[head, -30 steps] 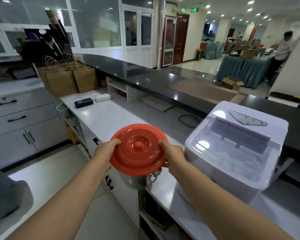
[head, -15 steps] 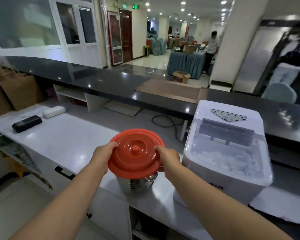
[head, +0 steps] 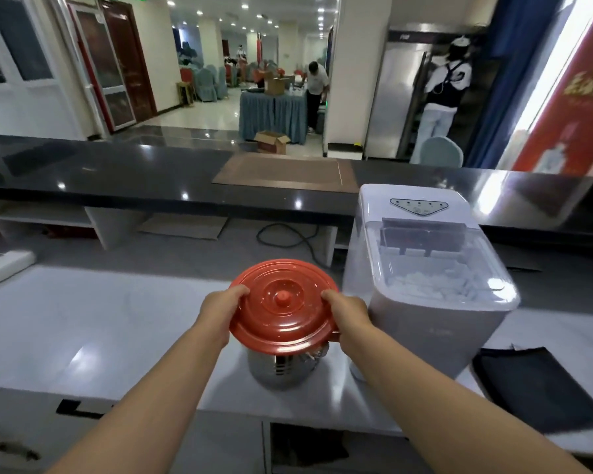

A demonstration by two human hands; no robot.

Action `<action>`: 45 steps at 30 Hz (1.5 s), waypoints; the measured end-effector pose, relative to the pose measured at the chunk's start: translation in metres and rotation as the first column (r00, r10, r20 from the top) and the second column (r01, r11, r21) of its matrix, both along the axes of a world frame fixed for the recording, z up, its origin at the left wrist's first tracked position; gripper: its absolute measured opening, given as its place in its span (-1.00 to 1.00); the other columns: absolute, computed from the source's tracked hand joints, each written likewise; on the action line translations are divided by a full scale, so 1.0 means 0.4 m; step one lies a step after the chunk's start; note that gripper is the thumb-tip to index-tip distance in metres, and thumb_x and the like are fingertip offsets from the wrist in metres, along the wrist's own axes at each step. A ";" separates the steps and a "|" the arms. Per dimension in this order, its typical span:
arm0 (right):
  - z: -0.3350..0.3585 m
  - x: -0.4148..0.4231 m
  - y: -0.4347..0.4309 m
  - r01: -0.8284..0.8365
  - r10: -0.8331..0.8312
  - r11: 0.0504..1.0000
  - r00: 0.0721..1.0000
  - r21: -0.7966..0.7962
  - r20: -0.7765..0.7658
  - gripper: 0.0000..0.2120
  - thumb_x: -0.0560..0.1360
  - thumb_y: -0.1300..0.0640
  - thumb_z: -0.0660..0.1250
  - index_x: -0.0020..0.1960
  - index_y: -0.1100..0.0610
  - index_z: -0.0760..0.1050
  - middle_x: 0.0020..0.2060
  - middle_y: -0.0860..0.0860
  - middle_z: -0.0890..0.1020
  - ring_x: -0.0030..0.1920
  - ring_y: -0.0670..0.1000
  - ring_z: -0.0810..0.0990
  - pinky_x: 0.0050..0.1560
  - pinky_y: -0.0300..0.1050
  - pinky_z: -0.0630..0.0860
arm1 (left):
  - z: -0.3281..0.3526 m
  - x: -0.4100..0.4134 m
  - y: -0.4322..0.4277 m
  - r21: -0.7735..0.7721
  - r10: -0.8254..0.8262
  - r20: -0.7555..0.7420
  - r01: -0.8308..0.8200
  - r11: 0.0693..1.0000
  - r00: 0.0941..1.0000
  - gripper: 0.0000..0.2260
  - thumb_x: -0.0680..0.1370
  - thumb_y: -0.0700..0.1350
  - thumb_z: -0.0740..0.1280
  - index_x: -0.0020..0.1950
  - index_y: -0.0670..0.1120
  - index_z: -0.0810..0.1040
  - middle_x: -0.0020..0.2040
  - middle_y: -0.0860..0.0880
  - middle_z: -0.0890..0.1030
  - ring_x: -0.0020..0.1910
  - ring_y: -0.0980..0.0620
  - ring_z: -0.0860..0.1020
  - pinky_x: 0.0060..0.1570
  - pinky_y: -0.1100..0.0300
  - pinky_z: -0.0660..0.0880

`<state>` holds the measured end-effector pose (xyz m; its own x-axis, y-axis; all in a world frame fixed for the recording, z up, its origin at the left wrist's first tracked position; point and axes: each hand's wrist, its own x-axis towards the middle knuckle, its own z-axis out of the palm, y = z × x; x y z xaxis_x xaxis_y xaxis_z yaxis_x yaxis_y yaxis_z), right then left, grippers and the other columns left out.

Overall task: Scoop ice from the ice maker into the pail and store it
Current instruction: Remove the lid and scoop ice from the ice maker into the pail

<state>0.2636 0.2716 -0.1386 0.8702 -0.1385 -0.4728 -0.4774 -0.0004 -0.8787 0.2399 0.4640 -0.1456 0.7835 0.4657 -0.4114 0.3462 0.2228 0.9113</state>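
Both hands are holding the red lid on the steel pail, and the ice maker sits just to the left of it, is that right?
Not quite. In the head view the ice maker sits to the right of the pail, not the left. Both hands, left and right, do hold the red lid.

Red lid (head: 283,311), white ice maker (head: 421,278)

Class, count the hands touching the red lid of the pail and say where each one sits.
2. The left hand grips the red lid's left edge; the right hand grips its right edge, beside the ice maker.
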 end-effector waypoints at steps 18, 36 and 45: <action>0.117 -0.012 0.045 -0.039 0.050 0.998 0.973 -0.051 0.226 -0.72 0.52 0.06 0.14 0.19 0.15 0.34 -0.01 0.10 0.54 -0.03 0.09 0.55 0.00 0.03 0.52 | 0.116 0.004 0.000 0.283 0.045 0.144 -0.085 0.955 0.989 -0.92 0.43 -0.25 0.35 -0.22 -0.24 0.49 -0.27 -0.17 0.55 -0.28 -0.13 0.55 -0.19 0.02 0.53; 0.245 0.094 0.169 -0.254 0.114 0.955 0.788 0.151 0.605 -0.60 0.61 -0.01 0.08 -0.21 0.04 0.62 -0.03 0.09 0.67 0.00 -0.05 0.62 -0.03 -0.09 0.53 | 0.198 0.007 0.148 -0.242 0.232 0.214 -0.179 0.954 0.949 -0.64 0.61 0.10 0.13 -0.03 -0.18 0.50 -0.22 -0.18 0.62 -0.28 -0.09 0.65 -0.37 0.14 0.60; 0.178 0.143 0.281 -0.182 0.126 0.983 0.803 0.038 0.582 -0.71 0.61 0.17 0.10 0.22 0.12 0.53 0.03 -0.13 0.56 0.10 -0.15 0.46 -0.08 -0.45 0.34 | 0.134 0.081 0.309 -0.228 0.230 0.176 -0.187 0.955 0.957 -0.80 0.54 -0.34 0.16 -0.11 -0.14 0.54 -0.26 -0.10 0.59 -0.39 0.07 0.57 -0.51 0.29 0.53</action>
<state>0.3209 0.3839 -0.0672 0.9924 0.0379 0.1171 0.1147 0.0595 -0.9916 0.2722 0.5877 -0.0921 0.7535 0.5488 -0.3621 0.0885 0.4611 0.8829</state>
